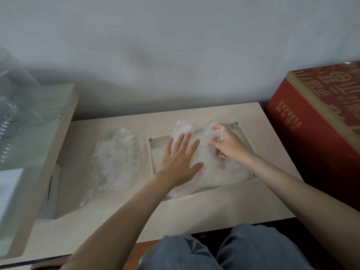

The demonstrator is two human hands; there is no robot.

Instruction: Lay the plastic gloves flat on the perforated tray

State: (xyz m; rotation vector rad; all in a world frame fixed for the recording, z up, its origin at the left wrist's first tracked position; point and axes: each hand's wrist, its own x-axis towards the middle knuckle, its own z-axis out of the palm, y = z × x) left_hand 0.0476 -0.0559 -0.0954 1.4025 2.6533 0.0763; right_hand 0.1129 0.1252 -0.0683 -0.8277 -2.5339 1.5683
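Straight, spread fingers (187,140) of the left hand (180,161) press flat on the clear gloves (222,172), while the curled fingers (217,127) of the right hand (227,143) pinch a fold of the same film near the far right corner of the tray (153,152). The gloves lie in a crumpled, overlapping layer across the tray, covering most of its holed floor; one edge spills over the near rim and a glove's tip reaches past the far rim. The pale tray sits on a beige table (120,215), with short round posts at its far corners. Just left of the tray lies a clear packet (116,158) with faint greenish print, too blurred to read. At the table's right end stands a red box (315,141) marked "EXPRESS" in gold; the other gold characters beside and above that word cannot be made out. Knees (253,248) in blue denim show at the bottom edge
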